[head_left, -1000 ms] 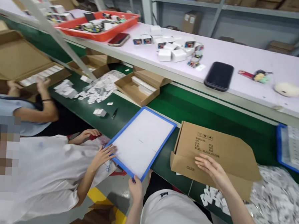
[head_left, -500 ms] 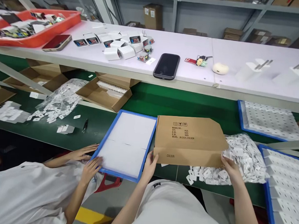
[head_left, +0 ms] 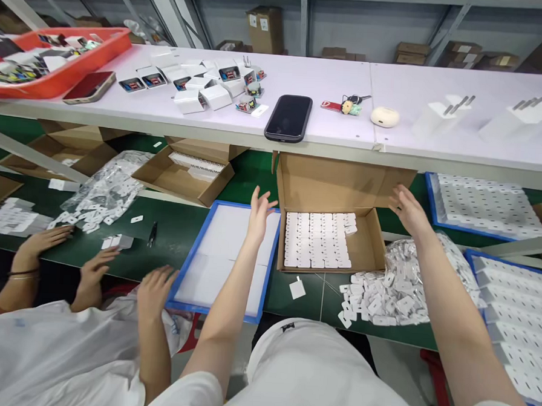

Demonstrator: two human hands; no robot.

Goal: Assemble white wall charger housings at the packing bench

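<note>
A cardboard box [head_left: 369,241] stands on the green bench with its lid raised at the back. Rows of white pieces [head_left: 317,240] fill its left and middle part. My left hand [head_left: 260,211] is raised just left of the box, fingers spread and holding nothing. Near the lid's right end, my right hand [head_left: 407,209] is up with its fingers apart, also holding nothing. The blue-edged tray [head_left: 238,259], with white sheets in it, lies partly under my left forearm. One white piece [head_left: 297,288] rests in front of the box.
A bag of loose white pieces [head_left: 407,283] lies right of the box. Blue trays [head_left: 514,325] are at the far right. The raised shelf holds a black phone [head_left: 289,118] and a red bin [head_left: 85,63]. Other people's hands [head_left: 155,288] are at the left.
The box lid has swung up and back, uncovering the white pieces. Both my hands have let go of the cardboard and moved up and away. More hands show at the left.
</note>
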